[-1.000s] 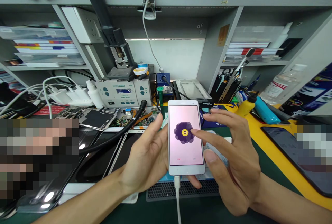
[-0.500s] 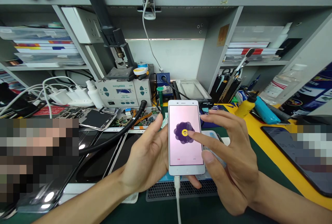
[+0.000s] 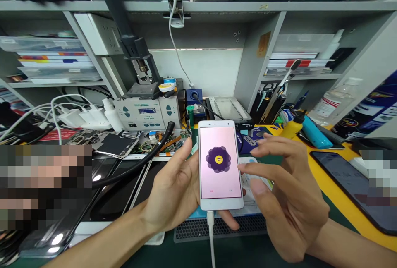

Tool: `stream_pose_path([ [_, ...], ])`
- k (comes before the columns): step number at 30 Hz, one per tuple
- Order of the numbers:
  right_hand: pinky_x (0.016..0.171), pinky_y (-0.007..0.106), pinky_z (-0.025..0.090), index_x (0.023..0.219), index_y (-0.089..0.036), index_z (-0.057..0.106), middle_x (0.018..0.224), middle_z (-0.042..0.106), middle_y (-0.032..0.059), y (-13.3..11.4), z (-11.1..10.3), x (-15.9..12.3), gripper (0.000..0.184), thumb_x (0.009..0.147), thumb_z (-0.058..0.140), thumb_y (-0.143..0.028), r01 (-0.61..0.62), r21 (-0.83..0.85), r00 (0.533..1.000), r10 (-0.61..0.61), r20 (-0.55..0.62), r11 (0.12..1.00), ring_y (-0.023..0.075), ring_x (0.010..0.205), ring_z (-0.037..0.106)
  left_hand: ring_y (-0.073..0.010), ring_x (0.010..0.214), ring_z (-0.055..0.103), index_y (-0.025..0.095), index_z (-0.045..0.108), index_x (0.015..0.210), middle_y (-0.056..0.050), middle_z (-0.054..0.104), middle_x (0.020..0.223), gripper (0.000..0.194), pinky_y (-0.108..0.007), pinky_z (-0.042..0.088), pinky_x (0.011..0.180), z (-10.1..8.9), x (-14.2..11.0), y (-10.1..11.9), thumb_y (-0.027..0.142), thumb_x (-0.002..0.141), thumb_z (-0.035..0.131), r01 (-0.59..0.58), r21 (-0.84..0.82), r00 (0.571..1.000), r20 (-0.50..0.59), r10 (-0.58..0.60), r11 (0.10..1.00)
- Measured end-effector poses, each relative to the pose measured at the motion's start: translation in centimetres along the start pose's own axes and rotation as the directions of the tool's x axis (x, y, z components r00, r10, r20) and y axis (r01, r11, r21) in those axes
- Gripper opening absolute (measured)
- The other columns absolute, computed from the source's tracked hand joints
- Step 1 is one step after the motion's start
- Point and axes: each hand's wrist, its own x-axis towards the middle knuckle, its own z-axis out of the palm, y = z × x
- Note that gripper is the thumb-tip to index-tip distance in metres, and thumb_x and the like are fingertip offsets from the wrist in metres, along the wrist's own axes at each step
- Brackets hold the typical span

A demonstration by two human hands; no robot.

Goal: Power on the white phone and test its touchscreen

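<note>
A white smartphone (image 3: 221, 177) stands tilted up in my left hand (image 3: 170, 189), whose fingers lie behind it, with the thumb raised at its left side. Its lit pink screen shows a dark purple flower shape with a yellow middle. A white charging cable (image 3: 211, 235) is plugged into the phone's bottom edge. My right hand (image 3: 288, 193) hovers just right of the phone, fingers apart and holding nothing. Its index fingertip is close to the screen's right edge; I cannot tell whether it touches.
Behind the phone are a grey soldering station (image 3: 145, 113), circuit boards and a black hose (image 3: 136, 168). To the right stand a tool holder (image 3: 269, 104), a yellow bottle (image 3: 292, 127) and a dark phone (image 3: 347, 193). A black perforated mat (image 3: 186, 231) lies below my left hand.
My right hand has drawn back to the right; its index finger has left the middle of the screen. The phone stays in my left hand with the same flower picture.
</note>
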Motion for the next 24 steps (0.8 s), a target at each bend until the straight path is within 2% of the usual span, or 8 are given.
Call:
stream_pose_path([
  [5, 0.080, 0.049, 0.045, 0.080, -0.016, 0.066, 0.079, 0.045, 0.0037, -0.55, 0.06, 0.16, 0.017, 0.076, 0.054, -0.005, 0.021, 0.002, 1.000, -0.021, 0.003, 1.000, 0.0187, 0.078, 0.046, -0.0384, 0.098, 0.070, 0.009, 0.053, 0.140, -0.027, 0.062, 0.127, 0.081, -0.052, 0.057, 0.075, -0.02, -0.02, 0.01, 0.063, 0.099, 0.009, 0.019, 0.045, 1.000, 0.018, -0.019, 0.999],
  [7, 0.076, 0.046, 0.044, 0.073, -0.015, 0.065, 0.072, 0.041, 0.0018, -0.73, -0.01, 0.08, 0.015, 0.074, 0.054, -0.004, 0.018, 0.007, 1.000, -0.018, 0.018, 1.000, 0.0172, 0.074, 0.044, -0.0383, 0.097, 0.071, 0.005, 0.054, 0.138, -0.029, 0.061, 0.128, 0.084, -0.052, 0.056, 0.078, 0.13, 0.00, -0.01, 0.063, 0.099, 0.009, 0.015, 0.054, 1.000, 0.015, -0.016, 0.998],
  [12, 0.069, 0.041, 0.043, 0.069, -0.015, 0.063, 0.066, 0.038, -0.0001, -0.72, -0.36, -0.22, 0.011, 0.068, 0.057, -0.006, 0.141, 0.009, 0.986, -0.141, 0.084, 0.990, 0.0149, 0.068, 0.040, -0.0360, 0.099, 0.070, 0.003, 0.056, 0.136, -0.029, 0.061, 0.130, 0.085, -0.048, 0.056, 0.081, 0.54, -0.05, -0.09, 0.063, 0.099, 0.009, 0.017, 0.035, 0.999, 0.026, -0.018, 0.999],
  [18, 0.070, 0.042, 0.044, 0.075, -0.015, 0.068, 0.068, 0.041, 0.0008, -0.74, -0.20, -0.52, 0.016, 0.072, 0.056, -0.006, 0.054, 0.006, 0.997, -0.054, 0.046, 0.999, 0.0162, 0.070, 0.042, -0.0351, 0.102, 0.070, 0.004, 0.058, 0.135, -0.027, 0.062, 0.130, 0.085, -0.046, 0.056, 0.082, 0.50, -0.07, -0.08, 0.063, 0.099, 0.009, -0.001, 0.019, 1.000, 0.029, 0.000, 1.000],
  [24, 0.073, 0.042, 0.043, 0.083, -0.015, 0.072, 0.075, 0.042, 0.0020, -0.68, 0.35, -0.44, 0.021, 0.076, 0.054, -0.007, -0.036, -0.003, 0.998, 0.036, -0.042, 0.999, 0.0175, 0.076, 0.045, -0.0314, 0.097, 0.071, 0.013, 0.062, 0.134, -0.020, 0.068, 0.121, 0.079, -0.049, 0.057, 0.083, 0.21, 0.05, -0.19, 0.059, 0.101, 0.007, -0.026, -0.033, 0.998, 0.063, 0.028, 0.999],
])
